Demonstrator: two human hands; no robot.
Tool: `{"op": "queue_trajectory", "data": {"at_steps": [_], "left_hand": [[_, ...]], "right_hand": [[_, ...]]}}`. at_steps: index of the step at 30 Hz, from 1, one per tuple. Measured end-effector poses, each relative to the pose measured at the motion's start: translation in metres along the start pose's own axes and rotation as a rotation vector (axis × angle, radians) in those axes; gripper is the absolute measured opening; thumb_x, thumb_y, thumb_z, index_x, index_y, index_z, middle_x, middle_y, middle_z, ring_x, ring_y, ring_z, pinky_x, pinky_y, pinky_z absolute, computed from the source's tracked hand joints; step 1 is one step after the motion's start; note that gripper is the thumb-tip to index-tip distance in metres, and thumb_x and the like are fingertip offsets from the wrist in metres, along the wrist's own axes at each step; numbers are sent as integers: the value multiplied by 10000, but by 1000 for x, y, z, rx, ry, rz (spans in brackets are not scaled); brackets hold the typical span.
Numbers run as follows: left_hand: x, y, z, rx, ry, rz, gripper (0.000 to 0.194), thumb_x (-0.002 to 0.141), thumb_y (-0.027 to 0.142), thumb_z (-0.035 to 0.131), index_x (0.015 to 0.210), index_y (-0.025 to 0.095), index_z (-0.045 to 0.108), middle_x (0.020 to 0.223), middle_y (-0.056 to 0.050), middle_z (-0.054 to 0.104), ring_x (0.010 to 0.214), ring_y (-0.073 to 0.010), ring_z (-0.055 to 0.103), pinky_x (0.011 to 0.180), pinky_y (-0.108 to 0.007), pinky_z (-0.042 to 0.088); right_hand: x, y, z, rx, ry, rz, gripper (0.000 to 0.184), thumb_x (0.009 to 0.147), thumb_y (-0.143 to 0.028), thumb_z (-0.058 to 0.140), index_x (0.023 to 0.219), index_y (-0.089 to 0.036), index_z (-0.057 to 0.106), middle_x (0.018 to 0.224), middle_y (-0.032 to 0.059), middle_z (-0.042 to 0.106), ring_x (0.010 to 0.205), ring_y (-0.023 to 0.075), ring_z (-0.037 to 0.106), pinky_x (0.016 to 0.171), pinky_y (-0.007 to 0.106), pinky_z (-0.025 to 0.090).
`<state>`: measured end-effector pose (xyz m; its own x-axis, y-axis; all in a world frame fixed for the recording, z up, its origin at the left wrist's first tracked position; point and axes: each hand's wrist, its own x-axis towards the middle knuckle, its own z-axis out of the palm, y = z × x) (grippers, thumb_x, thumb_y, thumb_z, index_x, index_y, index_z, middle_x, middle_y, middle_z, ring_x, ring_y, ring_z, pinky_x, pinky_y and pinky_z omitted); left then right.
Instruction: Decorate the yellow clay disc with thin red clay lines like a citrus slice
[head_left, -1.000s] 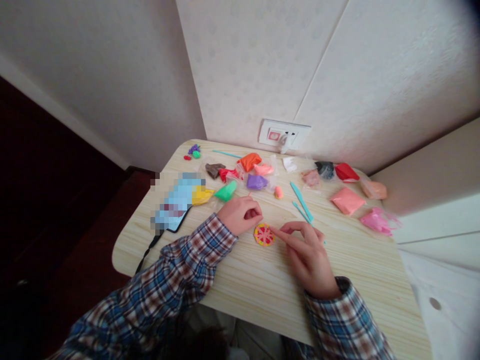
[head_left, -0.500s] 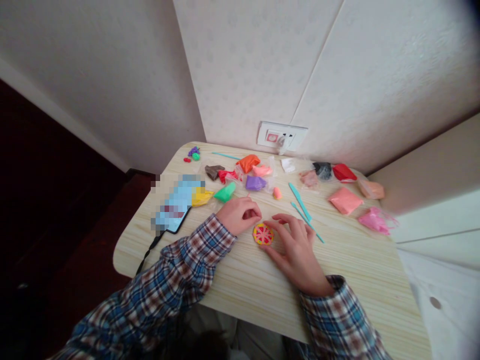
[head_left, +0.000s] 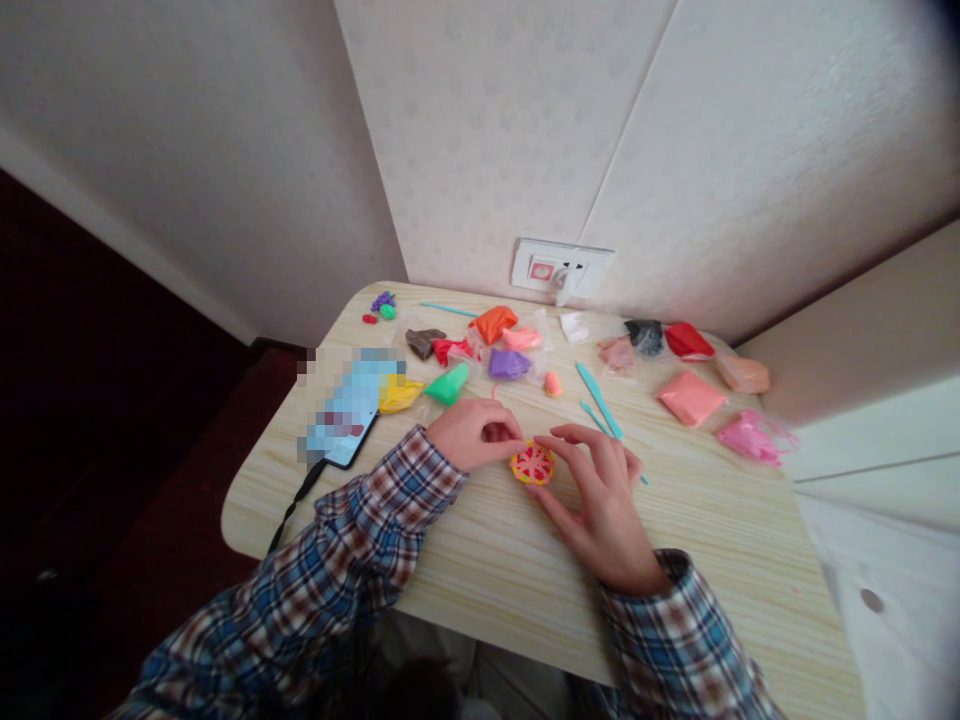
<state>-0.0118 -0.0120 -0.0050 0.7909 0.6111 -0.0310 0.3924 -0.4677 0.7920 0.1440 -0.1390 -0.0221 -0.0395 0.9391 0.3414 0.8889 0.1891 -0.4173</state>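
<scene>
A small round clay disc (head_left: 532, 465), yellow at the rim with red wedges, lies on the pale wooden table (head_left: 480, 560). My left hand (head_left: 476, 435) rests curled just left of the disc, its fingertips touching the disc's rim. My right hand (head_left: 600, 500) cups the disc from the right, thumb below and forefinger above, both touching its rim. Both arms wear plaid sleeves.
Bags and lumps of coloured clay lie across the far side: green (head_left: 448, 384), purple (head_left: 508, 363), orange (head_left: 495, 322), salmon (head_left: 688, 397), pink (head_left: 750, 438). Teal plastic tools (head_left: 600, 390) lie behind my right hand. A phone with a cable (head_left: 341, 410) sits at the left. A wall socket (head_left: 559, 268) is behind.
My right hand went from pointing a finger at the disc to cupping it between thumb and forefinger. My left hand's fingers shifted right to touch the disc's rim.
</scene>
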Motion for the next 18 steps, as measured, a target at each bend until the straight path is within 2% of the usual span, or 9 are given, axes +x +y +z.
{"op": "queue_trajectory", "data": {"at_steps": [12,18], "left_hand": [[1,-1,0,-29,11,-19,116,761,225,637,714,123,665,665,-12,640,604,-91,549,560,-179,424],[1,-2,-1,-78,-23,-21,91,739,209,655,735,121,679,679,-13,649,601,-87,551,555,-175,424]], "right_hand": [[0,-2,-2,12,-5,-23,362,844,-338,532,1193,-245,506,1177,103,518,1056,271,489,879,443,300],[0,-1,-1,7,-16,-35,365,841,-335,541,1190,-237,503,1177,100,517,1062,271,482,879,433,293]]}}
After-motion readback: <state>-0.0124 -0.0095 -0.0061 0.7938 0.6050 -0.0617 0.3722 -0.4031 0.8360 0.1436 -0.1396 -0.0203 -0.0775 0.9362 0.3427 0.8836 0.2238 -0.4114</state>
